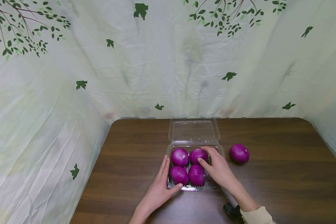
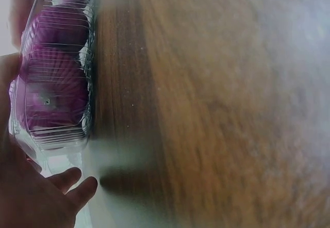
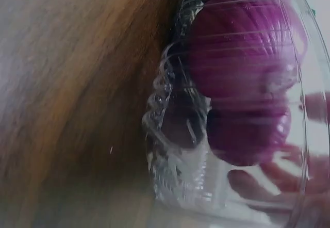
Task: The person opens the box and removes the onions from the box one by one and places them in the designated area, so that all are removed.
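A clear plastic clamshell box (image 1: 218, 188) stands on the table, lid (image 1: 194, 130) folded back. Four purple-red onions would fill two rows: the back left onion (image 1: 179, 156), front left onion (image 1: 179, 175) and front right onion (image 1: 197, 175) sit inside. At the back right, my right hand (image 1: 219, 169) grips another onion (image 1: 198, 155) between thumb and fingers, within the box. My left hand (image 1: 161, 186) rests against the box's left side, fingers straight, thumb at the front rim. Through the ribbed wall, onions (image 2: 56, 86) show in the left wrist view.
One loose onion (image 1: 239, 153) lies on the brown wooden table (image 1: 282, 174), right of the box. A black object (image 1: 231, 210) is beside my right wrist. Behind the table hangs a pale cloth (image 1: 168, 62) with leaf prints.
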Action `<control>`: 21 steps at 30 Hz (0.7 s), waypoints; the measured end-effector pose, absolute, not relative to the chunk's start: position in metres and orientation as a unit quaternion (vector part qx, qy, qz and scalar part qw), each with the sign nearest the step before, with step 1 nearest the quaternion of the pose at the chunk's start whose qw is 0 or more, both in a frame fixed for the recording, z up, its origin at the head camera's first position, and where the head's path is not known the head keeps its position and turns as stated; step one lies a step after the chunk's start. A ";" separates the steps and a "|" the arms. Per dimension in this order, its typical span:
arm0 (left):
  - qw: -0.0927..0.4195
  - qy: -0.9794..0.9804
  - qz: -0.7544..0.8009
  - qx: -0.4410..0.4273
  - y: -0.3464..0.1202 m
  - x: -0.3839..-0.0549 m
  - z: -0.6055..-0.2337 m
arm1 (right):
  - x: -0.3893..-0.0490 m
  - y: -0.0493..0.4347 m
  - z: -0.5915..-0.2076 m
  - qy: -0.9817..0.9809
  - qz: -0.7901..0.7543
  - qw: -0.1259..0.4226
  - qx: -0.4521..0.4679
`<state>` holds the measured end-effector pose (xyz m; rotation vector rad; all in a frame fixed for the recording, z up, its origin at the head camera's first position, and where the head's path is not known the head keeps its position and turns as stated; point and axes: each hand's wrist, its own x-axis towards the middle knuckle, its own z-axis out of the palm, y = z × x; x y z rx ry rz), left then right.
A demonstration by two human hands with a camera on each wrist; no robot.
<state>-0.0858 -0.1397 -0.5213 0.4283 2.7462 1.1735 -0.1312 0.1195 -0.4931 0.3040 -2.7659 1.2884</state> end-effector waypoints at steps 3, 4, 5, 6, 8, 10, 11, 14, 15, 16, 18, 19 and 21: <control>0.058 0.908 0.390 0.143 -0.139 -0.086 -0.522 | -0.133 0.116 -0.495 -0.904 0.419 0.023 0.079; 0.058 0.908 0.390 0.143 -0.139 -0.086 -0.522 | -0.134 0.115 -0.495 -0.905 0.419 0.016 0.073; 0.057 0.908 0.390 0.142 -0.139 -0.086 -0.523 | -0.135 0.114 -0.496 -0.905 0.419 0.010 0.066; 0.057 0.908 0.391 0.142 -0.139 -0.086 -0.523 | -0.136 0.114 -0.497 -0.906 0.420 0.005 0.060; 0.054 0.908 0.390 0.142 -0.139 -0.086 -0.523 | -0.137 0.112 -0.497 -0.906 0.421 -0.006 0.049; 0.056 0.909 0.388 0.141 -0.139 -0.086 -0.523 | -0.138 0.111 -0.497 -0.906 0.421 -0.013 0.037; 0.055 0.909 0.387 0.142 -0.139 -0.086 -0.523 | -0.139 0.111 -0.497 -0.906 0.422 -0.015 0.032; 0.055 0.909 0.387 0.142 -0.139 -0.086 -0.523 | -0.140 0.110 -0.497 -0.905 0.424 -0.020 0.019; 0.056 0.909 0.387 0.141 -0.139 -0.086 -0.522 | -0.141 0.110 -0.497 -0.905 0.424 -0.023 0.014; 0.057 0.909 0.387 0.141 -0.139 -0.086 -0.522 | -0.141 0.110 -0.497 -0.905 0.425 -0.027 0.009; 0.059 0.909 0.388 0.139 -0.139 -0.086 -0.522 | -0.142 0.109 -0.497 -0.904 0.426 -0.038 -0.001; 0.060 0.910 0.387 0.139 -0.139 -0.086 -0.522 | -0.142 0.108 -0.497 -0.903 0.427 -0.045 -0.008; 0.063 0.910 0.386 0.138 -0.139 -0.085 -0.521 | -0.143 0.107 -0.497 -0.901 0.430 -0.055 -0.018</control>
